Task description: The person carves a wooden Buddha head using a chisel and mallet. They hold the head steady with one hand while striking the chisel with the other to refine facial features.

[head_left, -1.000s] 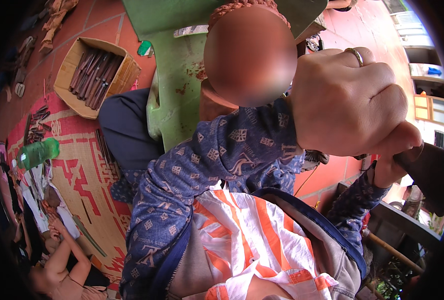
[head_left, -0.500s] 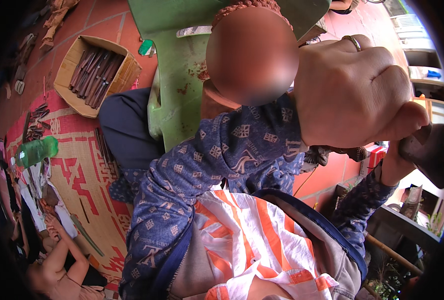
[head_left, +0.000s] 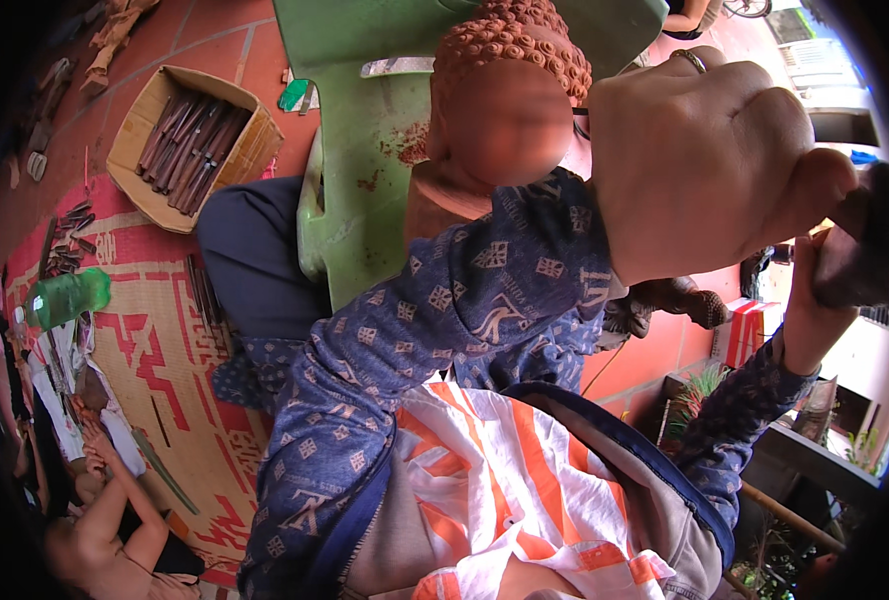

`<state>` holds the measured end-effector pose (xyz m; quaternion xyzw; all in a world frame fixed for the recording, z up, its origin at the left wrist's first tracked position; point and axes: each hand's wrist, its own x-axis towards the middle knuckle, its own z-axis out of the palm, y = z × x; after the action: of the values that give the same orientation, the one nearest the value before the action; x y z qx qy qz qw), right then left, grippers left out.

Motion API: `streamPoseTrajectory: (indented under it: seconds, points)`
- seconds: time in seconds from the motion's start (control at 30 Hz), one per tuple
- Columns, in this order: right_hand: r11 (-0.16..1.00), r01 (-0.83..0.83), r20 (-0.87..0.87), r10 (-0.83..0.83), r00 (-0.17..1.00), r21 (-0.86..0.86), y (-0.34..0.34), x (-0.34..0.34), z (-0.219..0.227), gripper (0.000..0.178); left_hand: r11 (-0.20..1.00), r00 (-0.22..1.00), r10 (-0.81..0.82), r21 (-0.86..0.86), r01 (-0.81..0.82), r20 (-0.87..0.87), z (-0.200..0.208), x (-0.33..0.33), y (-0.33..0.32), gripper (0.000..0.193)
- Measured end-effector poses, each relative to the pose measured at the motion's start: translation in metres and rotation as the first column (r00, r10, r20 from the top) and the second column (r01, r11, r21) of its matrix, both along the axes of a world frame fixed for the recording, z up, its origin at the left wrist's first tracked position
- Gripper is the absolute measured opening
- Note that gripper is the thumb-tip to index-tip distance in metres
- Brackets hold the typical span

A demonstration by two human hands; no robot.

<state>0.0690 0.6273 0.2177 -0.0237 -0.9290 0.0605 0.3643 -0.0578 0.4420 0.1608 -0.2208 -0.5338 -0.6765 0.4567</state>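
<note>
A reddish-brown carved wooden head with rows of small curls rests on a green plastic chair in front of me. My left hand is closed in a fist just right of the carving, its back toward me and a ring on one finger. A thin dark bit shows between the fist and the carving; what the fist grips is mostly hidden. At the far right my right hand is closed on a dark block, which lies close by the left thumb. Its fingers are partly hidden by the block.
Left of the chair stands a cardboard box full of long dark-handled tools. More tools and a green bottle lie on a red-and-tan mat. A person sits at lower left. Another dark carving is beyond my arm.
The dark block and my right hand have shifted slightly rightward. The carving appears lower, so more of its curls show. My left fist stays closed beside it.
</note>
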Motion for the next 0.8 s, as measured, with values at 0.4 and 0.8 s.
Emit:
streamPoseTrajectory:
  seconds: [0.4, 0.8]
  points:
    - [0.987, 0.058, 0.005, -0.06, 0.998, 0.147, -0.01, -0.006, 0.018, 0.013, 1.0, 0.999, -0.026, 0.004, 0.026, 0.026, 0.003, -0.002, -0.006, 0.036]
    - [0.9, -0.253, -0.095, 0.234, 0.968, -0.354, 0.005, 0.015, -0.006, 0.034, 0.946, 0.973, -0.216, -0.263, 0.187, -0.086, 0.0, 0.036, -0.01, 0.032]
